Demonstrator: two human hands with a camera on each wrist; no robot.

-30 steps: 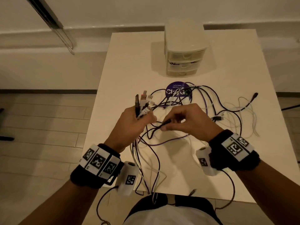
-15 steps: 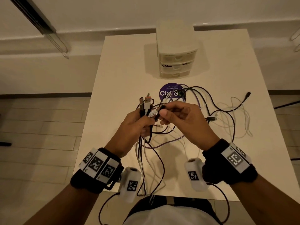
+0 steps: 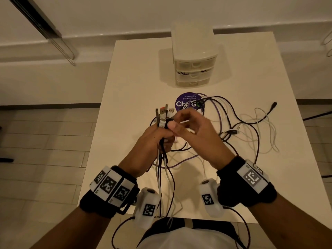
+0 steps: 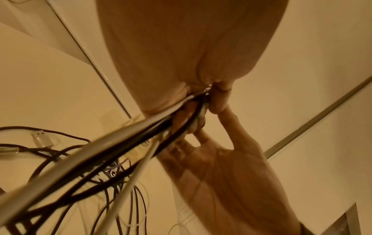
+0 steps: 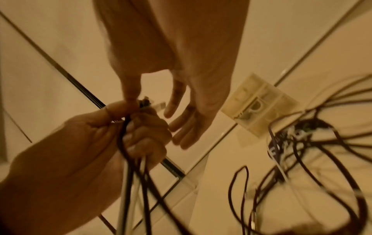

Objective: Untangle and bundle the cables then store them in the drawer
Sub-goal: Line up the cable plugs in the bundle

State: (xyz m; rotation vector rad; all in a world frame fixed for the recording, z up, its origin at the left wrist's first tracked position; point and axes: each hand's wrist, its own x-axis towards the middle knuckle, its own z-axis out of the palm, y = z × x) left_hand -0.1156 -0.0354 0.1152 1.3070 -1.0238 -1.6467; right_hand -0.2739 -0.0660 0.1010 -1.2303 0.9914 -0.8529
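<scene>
Several black and white cables (image 3: 162, 169) hang tangled.

Dim, warm yellowish light tints all three views. The drawer unit (image 3: 194, 56) beyond the hands casts a soft shadow to its left on the table (image 3: 136, 72). Both wrist views are grainy and motion-blurred; cables (image 4: 84, 160) nearest the lens smear. Straight lines bow near the head view's edges.

Left hand (image 3: 152, 139) grips cables (image 3: 162, 169); right hand (image 3: 194, 130) seemingly pinching.
</scene>
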